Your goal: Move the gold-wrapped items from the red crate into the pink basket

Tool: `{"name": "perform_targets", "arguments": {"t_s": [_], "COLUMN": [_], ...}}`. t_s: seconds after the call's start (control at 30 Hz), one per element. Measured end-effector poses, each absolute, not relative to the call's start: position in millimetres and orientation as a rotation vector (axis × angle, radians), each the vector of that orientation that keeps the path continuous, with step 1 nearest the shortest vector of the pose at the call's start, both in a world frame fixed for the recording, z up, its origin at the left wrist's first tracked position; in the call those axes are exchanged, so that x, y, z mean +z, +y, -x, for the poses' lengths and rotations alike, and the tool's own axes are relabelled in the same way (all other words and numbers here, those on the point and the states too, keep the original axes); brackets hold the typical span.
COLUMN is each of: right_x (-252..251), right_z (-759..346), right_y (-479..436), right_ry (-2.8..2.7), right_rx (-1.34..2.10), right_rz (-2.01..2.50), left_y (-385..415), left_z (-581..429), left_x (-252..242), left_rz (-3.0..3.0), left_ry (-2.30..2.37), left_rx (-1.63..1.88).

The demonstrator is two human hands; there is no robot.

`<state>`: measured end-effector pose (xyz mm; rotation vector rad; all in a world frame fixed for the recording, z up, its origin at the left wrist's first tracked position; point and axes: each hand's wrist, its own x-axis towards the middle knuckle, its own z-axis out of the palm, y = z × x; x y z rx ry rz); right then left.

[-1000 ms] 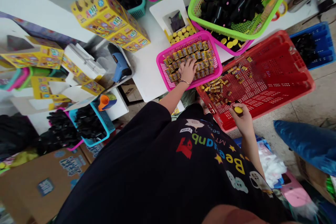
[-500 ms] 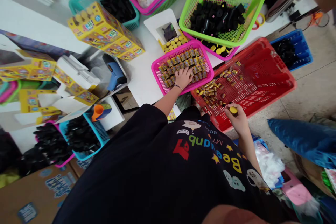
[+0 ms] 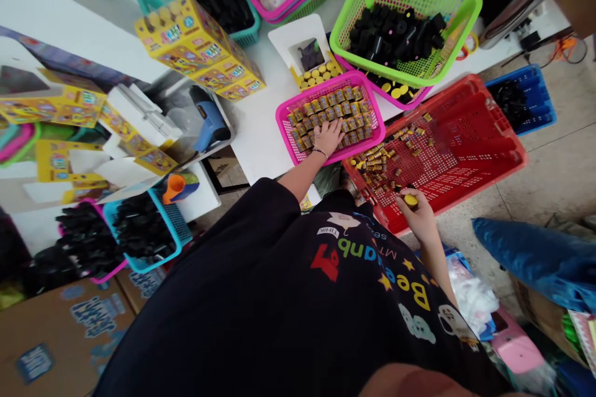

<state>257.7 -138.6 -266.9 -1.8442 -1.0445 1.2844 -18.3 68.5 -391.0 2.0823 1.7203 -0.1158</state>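
Note:
My left hand [image 3: 328, 136] lies with fingers spread flat on rows of small yellow-wrapped pieces [image 3: 342, 104] inside a pink basket [image 3: 287, 135] on the white table [image 3: 254, 118]. My right hand [image 3: 420, 214] is closed round a small yellow cap [image 3: 410, 200] at the near edge of a red crate [image 3: 470, 136]. Several loose yellow-wrapped pieces [image 3: 378, 162] lie scattered in the crate's near left corner.
A green basket of black parts [image 3: 400, 31] stands behind the pink one. Yellow printed boxes [image 3: 200, 46], a blue tool [image 3: 209, 121], a blue crate [image 3: 524, 99], a teal basket of black parts [image 3: 142, 229] and cardboard boxes [image 3: 56, 335] surround me.
My left hand has slid back toward the near side of the pink basket. My right hand keeps the yellow cap at the crate's edge. The view has shifted slightly.

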Motion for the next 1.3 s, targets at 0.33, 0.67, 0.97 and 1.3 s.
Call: {"name": "perform_targets", "arguments": {"t_s": [0.33,0.67,0.97,1.3], "right_x": [-268.6,-242.3,-158.4,-171.6], "right_z": [-253.1,-243.7,-256.3,-261.9], "right_y": [-133.3,-104.3,-81.9,-107.4], "right_ry": [-1.079,-1.0,-1.36,-1.49], "right_rx": [1.341,1.212,0.727,0.494], "right_rz": [1.745,1.402,1.161,1.253], "left_y": [73.6,71.6,36.9,10.3], "left_z": [7.0,-23.3,-67.5,-60.8], "left_x": [-386.0,-299.3,-157.8,-152.8], "left_rz": [-2.094,-1.866,-1.303,-1.191], "left_ry": [1.784,1.639,0.27,0.508], "left_rx": [-0.2,0.307,0.47,0.414]}}
